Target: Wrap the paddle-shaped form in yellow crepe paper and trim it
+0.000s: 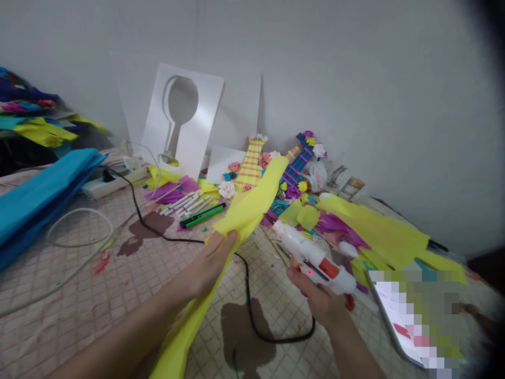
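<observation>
My left hand (215, 258) pinches a long strip of yellow crepe paper (256, 200); one end stands up past my fingers and the rest trails toward the bottom edge. My right hand (317, 295) is wrapped round the handle of a white hot glue gun (311, 252) with an orange patch and a lit red light. The gun's nozzle points up and left, near the paper but apart from my left hand. Behind the paper, a yellow guitar-shaped craft (252, 160) and a blue one (298, 166), both trimmed with paper flowers, lean at the wall.
A green utility knife (203, 215) and several white sticks (183, 205) lie left of centre. A black cord (248, 295) crosses the tablecloth. Blue paper (43, 184) and a power strip (114, 181) are at left. At right are yellow sheets (379, 231) and a phone (398, 321).
</observation>
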The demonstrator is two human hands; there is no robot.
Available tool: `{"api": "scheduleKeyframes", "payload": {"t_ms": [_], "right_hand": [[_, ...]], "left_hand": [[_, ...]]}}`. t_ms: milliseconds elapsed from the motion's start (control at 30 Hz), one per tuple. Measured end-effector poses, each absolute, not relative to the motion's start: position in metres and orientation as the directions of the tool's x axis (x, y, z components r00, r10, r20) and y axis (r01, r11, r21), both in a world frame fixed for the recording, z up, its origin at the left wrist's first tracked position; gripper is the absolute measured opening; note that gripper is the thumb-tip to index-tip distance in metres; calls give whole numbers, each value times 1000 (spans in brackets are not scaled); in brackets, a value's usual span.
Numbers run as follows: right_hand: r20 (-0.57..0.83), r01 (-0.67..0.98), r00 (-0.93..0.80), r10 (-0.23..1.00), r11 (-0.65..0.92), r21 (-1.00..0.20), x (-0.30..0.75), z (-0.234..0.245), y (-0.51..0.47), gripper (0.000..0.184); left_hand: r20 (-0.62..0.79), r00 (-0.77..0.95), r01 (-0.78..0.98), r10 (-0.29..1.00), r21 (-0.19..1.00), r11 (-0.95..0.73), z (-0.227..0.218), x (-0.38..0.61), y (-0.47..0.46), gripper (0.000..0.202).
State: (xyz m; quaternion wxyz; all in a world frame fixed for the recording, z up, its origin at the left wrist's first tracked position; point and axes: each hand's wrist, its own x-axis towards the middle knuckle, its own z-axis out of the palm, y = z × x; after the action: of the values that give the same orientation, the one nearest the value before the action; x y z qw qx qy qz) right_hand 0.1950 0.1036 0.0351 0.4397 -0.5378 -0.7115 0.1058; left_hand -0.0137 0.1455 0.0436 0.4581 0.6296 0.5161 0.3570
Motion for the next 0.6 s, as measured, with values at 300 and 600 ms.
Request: {"api": "scheduleKeyframes", "payload": {"t_ms": [300,600], "right_hand": [[430,624,18,903,326,-711,199,29,104,18],[384,549,245,890,199,-812,196,27,101,19]], "left_hand": [[-20,241,329,970,942,-62,44,-15,146,55],[-29,196,297,980,954,-32,43,-15,143,49]]}}
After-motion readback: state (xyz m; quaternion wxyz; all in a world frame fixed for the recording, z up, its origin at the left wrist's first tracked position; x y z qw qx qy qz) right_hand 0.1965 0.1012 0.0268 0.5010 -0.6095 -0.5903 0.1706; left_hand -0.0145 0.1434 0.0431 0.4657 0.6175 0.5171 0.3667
